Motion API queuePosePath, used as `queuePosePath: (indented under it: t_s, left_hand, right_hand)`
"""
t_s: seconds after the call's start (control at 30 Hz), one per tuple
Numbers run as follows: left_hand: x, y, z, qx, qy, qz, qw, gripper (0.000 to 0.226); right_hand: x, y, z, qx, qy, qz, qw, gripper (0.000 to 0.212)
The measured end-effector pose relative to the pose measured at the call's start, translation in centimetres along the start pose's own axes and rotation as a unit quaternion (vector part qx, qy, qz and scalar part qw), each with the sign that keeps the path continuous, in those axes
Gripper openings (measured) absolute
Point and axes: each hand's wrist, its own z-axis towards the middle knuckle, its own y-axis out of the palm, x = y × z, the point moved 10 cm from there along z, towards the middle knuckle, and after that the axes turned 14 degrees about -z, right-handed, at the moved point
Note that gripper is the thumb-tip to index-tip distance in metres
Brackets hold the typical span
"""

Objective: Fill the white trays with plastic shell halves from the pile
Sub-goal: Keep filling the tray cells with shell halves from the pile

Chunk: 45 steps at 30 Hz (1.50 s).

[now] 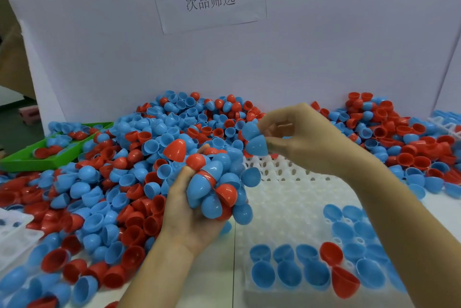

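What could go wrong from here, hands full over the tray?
1. The left hand grips an overfull bunch of shells; some may slip and knock the ones already seated in the white tray.
2. The right hand pinches two blue shells together, so both may land in one pocket.

Glossy plastic shell halves [139, 148] (matt trays [287, 198])

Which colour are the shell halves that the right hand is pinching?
Blue, both shell halves in the right hand, seen in the head view.

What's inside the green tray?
The green tray holds some blue and red shell halves. More shells heaped on its right end hide that part.
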Motion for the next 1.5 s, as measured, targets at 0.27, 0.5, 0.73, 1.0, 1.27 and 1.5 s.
queuePosePath:
  t_s: [0.27, 0.5, 0.73, 1.0, 1.27, 1.5]
  left_hand:
    - [0.2, 0.4, -0.2, -0.006, -0.002, 0.013, 1.000, 0.031]
    - [0.1, 0.4, -0.4, 0.002, 0.004, 0.002, 1.000, 0.029]
    - [0.2, 0.5, -0.5, 0.007, 0.009, -0.003, 1.000, 0.025]
    - [-0.1, 0.3, -0.5, 0.011, -0.002, 0.022, 1.000, 0.040]
    - [0.1, 0.8, -0.4, -0.007, 0.009, 0.023, 1.000, 0.039]
    - [0.6, -0.1, -0.2, 0.032, 0.022, 0.025, 0.999, 0.027]
  right_hand:
    - [5.6, 0.1, -6.1, -0.040, 0.080, -0.086, 0.992, 0.021]
    - [7.7, 1.4, -8.2, -0.112, 0.119, -0.195, 0.967, 0.019]
    - [8.1, 4.3, -9.5, -0.231, 0.153, -0.269, 0.923, 0.014]
    - [8.4, 5.0, -9.6, -0.238, 0.159, -0.273, 0.919, 0.020]
    - [6.5, 1.9, -7.7, -0.071, 0.106, -0.204, 0.971, 0.014]
    - [-3.7, -1.7, -2.8, 0.079, -0.026, -0.076, 0.994, 0.006]
